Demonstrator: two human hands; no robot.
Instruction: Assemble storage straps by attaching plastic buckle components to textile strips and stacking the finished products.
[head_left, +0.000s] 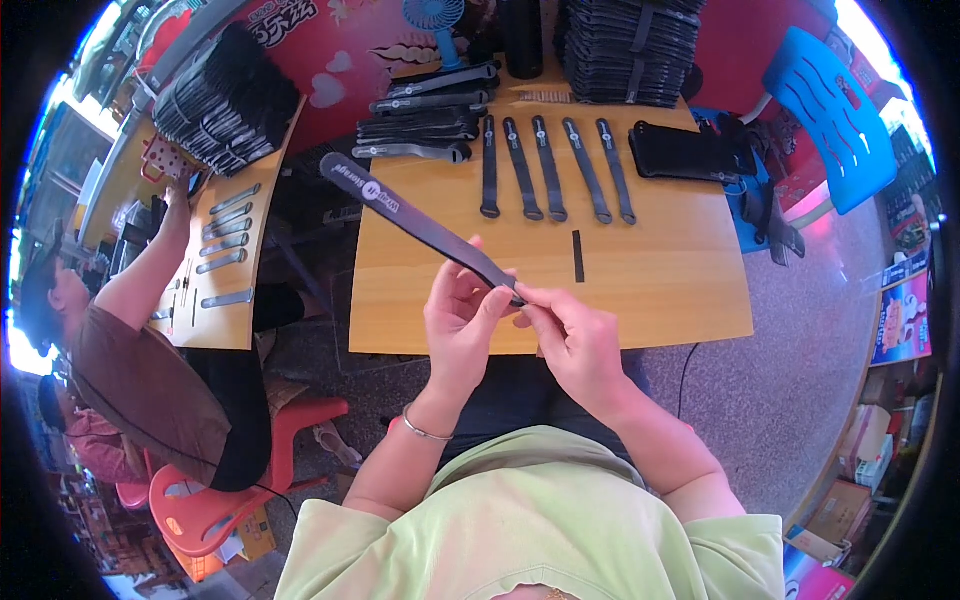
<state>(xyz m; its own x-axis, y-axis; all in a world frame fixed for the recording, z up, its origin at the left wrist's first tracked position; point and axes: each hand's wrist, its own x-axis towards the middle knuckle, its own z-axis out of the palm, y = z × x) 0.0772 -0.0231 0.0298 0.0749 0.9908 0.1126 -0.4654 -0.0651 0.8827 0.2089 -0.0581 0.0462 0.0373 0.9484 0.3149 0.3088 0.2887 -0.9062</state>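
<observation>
A long black strap (420, 228) with a rounded far end and pale print slants up to the left above the table. Its near end is pinched between the thumb and fingers of my left hand (462, 315). My right hand (578, 342) grips the tip of that same end, and the fingers of both hands almost meet there. Beyond my hands, several similar straps (547, 170) lie side by side on the wooden table (660, 290). A short dark strip (578, 257) rests just past my right hand.
A loose pile of straps (420, 130) and a tall bundled stack (630, 50) stand at the back, with a dark bottle (521, 40) and a blue fan (437, 18). Black packs (685, 152) lie at right. A co-worker (150, 370) sits at another table on the left.
</observation>
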